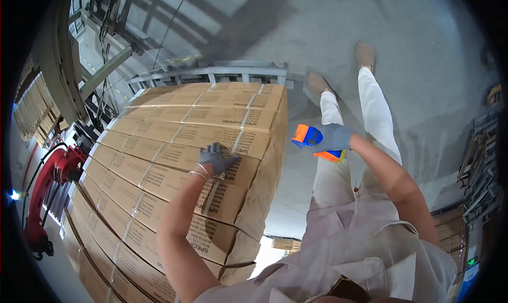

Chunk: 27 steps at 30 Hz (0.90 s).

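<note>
**One palm on the cartons, one fist round the tool**

From where I stand, the right hand [336,137], gloved in grey, is closed around an orange-and-blue tool [311,136], carried before the trousers, just off the stack's side; I can't tell its exact kind. The left hand [214,159], also gloved, is open, fingers spread, resting on the stack of long brown cartons [159,178], which fills the person's left side, crossed by white bands [245,119].

To do this well, I'd say, press with a flat palm rather than the fingertips, on firm board away from the corners, and clear of the bands. The tool is best gripped snugly, its orange end away from the leg and the bare forearm.

Beyond the stack runs a metal rail frame [233,70]; off to the left stands a red robot arm [38,197].
</note>
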Each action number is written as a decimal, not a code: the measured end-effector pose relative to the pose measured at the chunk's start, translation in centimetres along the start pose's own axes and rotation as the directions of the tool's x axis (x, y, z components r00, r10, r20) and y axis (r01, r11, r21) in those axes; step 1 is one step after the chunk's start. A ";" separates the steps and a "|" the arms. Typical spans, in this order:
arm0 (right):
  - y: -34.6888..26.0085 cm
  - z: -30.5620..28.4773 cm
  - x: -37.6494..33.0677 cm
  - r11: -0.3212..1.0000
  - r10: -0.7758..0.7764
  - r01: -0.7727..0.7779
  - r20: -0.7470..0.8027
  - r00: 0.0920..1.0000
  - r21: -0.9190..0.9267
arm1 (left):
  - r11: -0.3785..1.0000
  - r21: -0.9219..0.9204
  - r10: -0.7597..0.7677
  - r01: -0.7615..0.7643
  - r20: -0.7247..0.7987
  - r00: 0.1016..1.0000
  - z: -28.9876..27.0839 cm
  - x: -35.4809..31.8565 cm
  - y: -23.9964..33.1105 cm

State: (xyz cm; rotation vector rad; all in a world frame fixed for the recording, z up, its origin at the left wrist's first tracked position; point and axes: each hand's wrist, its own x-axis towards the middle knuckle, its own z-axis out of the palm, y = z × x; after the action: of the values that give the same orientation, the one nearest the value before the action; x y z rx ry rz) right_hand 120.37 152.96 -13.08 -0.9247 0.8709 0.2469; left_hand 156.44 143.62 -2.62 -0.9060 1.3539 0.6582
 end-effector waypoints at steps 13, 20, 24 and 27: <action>-1.3 2.7 -3.1 0.941 -0.209 0.239 -0.146 0.967 0.239 | -0.350 -0.843 0.384 0.409 0.270 0.883 -2.9 1.6 12.7; -0.6 3.0 -4.0 0.954 -0.207 0.233 -0.148 0.967 0.187 | -0.444 -0.792 0.430 0.419 0.222 0.875 -0.5 1.3 15.6; -1.5 3.1 -3.3 0.969 -0.168 0.188 -0.130 0.977 0.159 | -0.195 -0.967 0.259 0.165 0.112 0.959 -0.8 2.1 14.8; -1.9 2.6 -1.7 0.961 -0.146 0.173 -0.136 0.980 0.217 | 0.004 -0.999 0.195 -0.038 -0.036 0.980 -2.4 4.0 12.0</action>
State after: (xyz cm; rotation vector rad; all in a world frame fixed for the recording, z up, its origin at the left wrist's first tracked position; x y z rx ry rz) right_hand 121.74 154.13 -9.85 -0.7947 0.9076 -0.0488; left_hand 145.57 147.38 -8.48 -1.8706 0.6031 1.9593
